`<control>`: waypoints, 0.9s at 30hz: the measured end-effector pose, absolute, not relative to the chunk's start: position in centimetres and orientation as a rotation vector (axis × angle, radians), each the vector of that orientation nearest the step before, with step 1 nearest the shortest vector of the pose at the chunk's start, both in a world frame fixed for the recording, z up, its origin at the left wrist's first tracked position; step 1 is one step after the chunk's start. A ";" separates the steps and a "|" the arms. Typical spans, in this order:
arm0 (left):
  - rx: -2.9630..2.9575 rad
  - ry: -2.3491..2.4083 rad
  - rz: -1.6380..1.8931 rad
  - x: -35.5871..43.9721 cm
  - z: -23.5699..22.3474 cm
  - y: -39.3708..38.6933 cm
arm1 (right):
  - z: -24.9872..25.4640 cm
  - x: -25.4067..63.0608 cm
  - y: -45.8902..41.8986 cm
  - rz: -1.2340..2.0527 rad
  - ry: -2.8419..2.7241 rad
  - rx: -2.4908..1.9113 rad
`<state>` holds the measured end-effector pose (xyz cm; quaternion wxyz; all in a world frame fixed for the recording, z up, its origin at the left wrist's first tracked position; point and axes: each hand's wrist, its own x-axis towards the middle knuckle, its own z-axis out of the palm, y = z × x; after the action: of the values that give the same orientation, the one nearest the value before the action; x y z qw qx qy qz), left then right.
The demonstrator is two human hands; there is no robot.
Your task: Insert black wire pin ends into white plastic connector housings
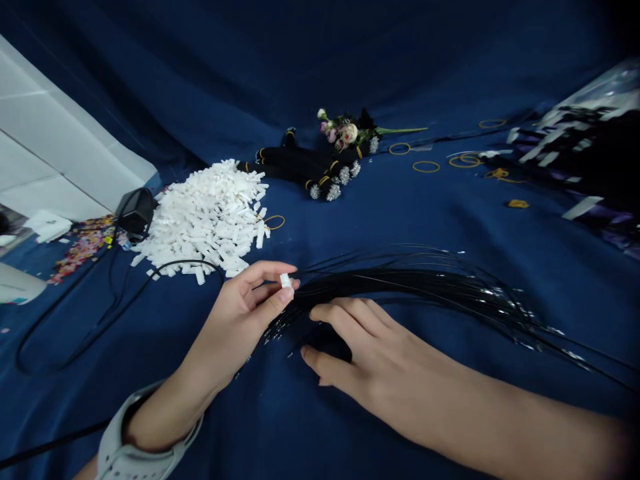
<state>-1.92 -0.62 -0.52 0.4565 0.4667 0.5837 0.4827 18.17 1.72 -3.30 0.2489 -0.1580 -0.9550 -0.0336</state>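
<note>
Between the thumb and fingers of my left hand (253, 297) is a small white plastic clip-like piece (285, 281). Just right of it lies a long bundle of thin black cords (395, 283) with shiny tips, curving away to the right. My right hand (350, 333) is at the near side of this bundle, thumb and fingers apart, with nothing visible between them. A big heap of similar white pieces (205, 217) lies beyond my left hand.
Black rolls with silvery ends (305, 163) and artificial flowers (345, 130) lie at the back. Rubber bands (426, 167) are scattered right of them. A plastic bag of dark strips with white ends (590, 153) stands far right. A black adapter (136, 212) and its cable lie left.
</note>
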 end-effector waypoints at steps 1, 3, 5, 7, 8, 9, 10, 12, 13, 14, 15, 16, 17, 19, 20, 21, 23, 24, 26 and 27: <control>1.152 1.428 1.188 -1.9 -0.5 -0.7 | -3.3 18.1 1.6 -0.068 -2.606 -0.435; 1.154 1.400 1.185 -1.8 -0.3 -0.8 | -3.5 18.0 1.4 -0.046 -2.615 -0.460; 1.147 1.374 1.183 -1.7 -0.2 -0.9 | -3.6 18.0 1.4 -0.043 -2.632 -0.499; 1.120 1.352 1.166 -1.7 0.0 -0.9 | -3.6 18.0 1.5 -0.026 -2.648 -0.520; 1.109 1.345 1.160 -1.7 0.0 -1.0 | -3.5 18.0 1.6 -0.005 -2.645 -0.517; 1.102 1.338 1.157 -1.6 0.0 -1.0 | -3.4 18.0 1.6 0.019 -2.641 -0.501; 1.100 1.331 1.160 -1.6 0.0 -1.0 | -3.2 18.1 1.6 0.031 -2.637 -0.481; 1.103 1.311 1.177 -1.6 -0.1 -1.0 | -2.8 18.2 1.5 0.000 -2.652 -0.424; 1.106 1.302 1.180 -1.6 -0.1 -1.0 | -2.5 18.3 1.4 -0.019 -2.668 -0.393; 1.108 1.293 1.181 -1.6 -0.2 -1.0 | -2.3 18.4 1.3 -0.024 -2.678 -0.371; 1.109 1.287 1.179 -1.6 -0.2 -1.0 | -2.1 18.5 1.2 -0.007 -2.673 -0.357; 1.113 1.281 1.177 -1.5 -0.2 -1.0 | -1.8 18.6 1.2 0.026 -2.645 -0.361; 1.118 1.279 1.173 -1.5 -0.2 -1.1 | -1.6 18.7 1.2 0.069 -2.599 -0.376; 1.125 1.280 1.172 -1.3 -0.2 -1.2 | -1.2 18.9 1.4 0.115 -2.470 -0.447; 1.127 1.283 1.175 -1.2 -0.2 -1.3 | -1.1 19.0 1.6 0.108 -2.408 -0.498; 1.129 1.289 1.176 -1.0 -0.1 -1.5 | -1.0 19.0 1.8 0.097 -2.364 -0.551; 1.138 1.312 1.172 -0.7 0.0 -1.7 | -0.9 19.2 2.3 0.094 -2.318 -0.658; 1.149 1.326 1.166 -0.5 0.1 -1.8 | -1.0 19.3 2.5 0.104 -2.311 -0.699; 1.186 1.347 1.152 -0.2 0.2 -2.0 | -1.1 19.4 2.7 0.128 -2.301 -0.728; 1.204 1.353 1.148 0.0 0.2 -2.1 | -1.1 19.5 2.7 0.137 -2.304 -0.728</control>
<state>-0.03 -2.11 0.25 0.4784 0.4932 0.5540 0.4700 19.48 2.69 -1.13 0.3527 -0.2815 -0.8908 0.0529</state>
